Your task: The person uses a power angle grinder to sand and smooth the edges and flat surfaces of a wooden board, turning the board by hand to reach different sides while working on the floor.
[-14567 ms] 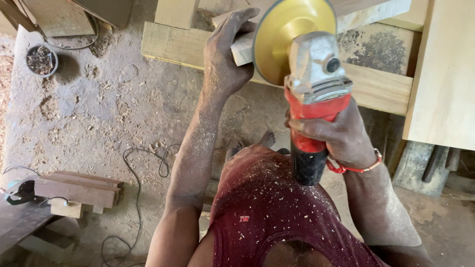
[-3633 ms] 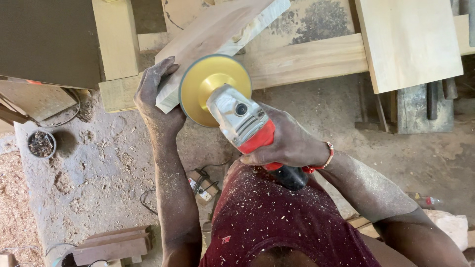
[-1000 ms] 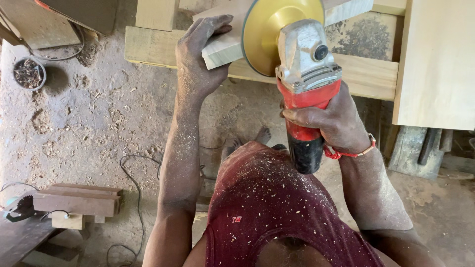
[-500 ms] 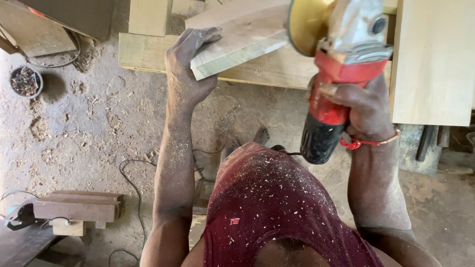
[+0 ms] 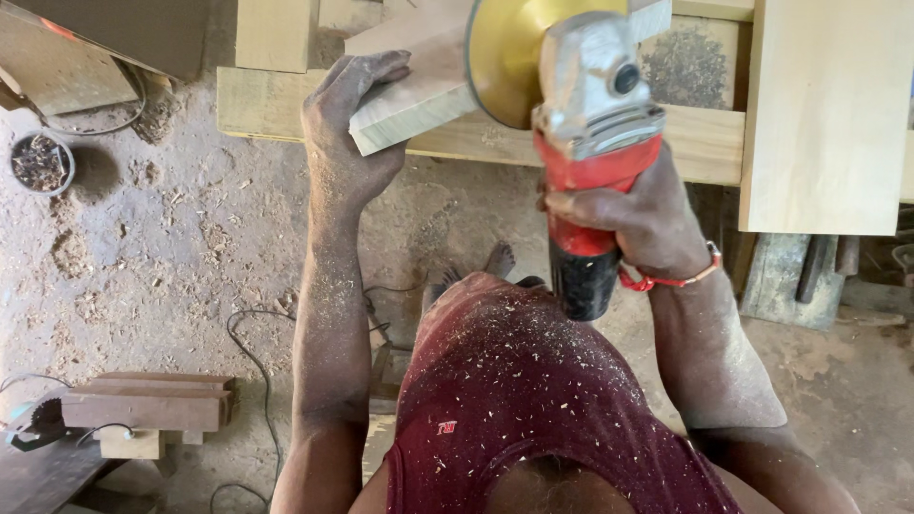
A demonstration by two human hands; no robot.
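**Fingers clamp board end and grinder body**

Fingers (image 5: 367, 69) of the left hand (image 5: 345, 143) curl over the near end of a pale wooden board (image 5: 411, 88), thumb underneath and out of sight, gripping the end tightly. That board sits at about 12 o'clock from the person's chest, tilted, its far end running up and to the right behind the tool. Fingers of the right hand (image 5: 628, 214) wrap fully round the red body of an angle grinder (image 5: 590, 143), held upright at about 1 o'clock, with its black tail pointing down toward the maroon shirt (image 5: 514, 400). A red cord bracelet (image 5: 666, 279) circles that wrist. On the grinder's grey metal head sits a yellow sanding disc (image 5: 505, 52), which lies against the board's upper face just to the right of the left hand. Whether the disc is spinning cannot be told.

Beneath the board runs a thick timber beam (image 5: 705, 143), crossing from 11 to 1 o'clock. At 2 o'clock a broad light plank (image 5: 824, 114) overlaps the beam. Sawdust covers the dirt floor (image 5: 171, 247) and flecks both forearms. A black cable (image 5: 252, 333) loops on the ground at 9 o'clock, a small round tub of shavings (image 5: 40, 162) sits at 10 o'clock, and stacked dark wood blocks (image 5: 143, 409) lie at 8 o'clock.
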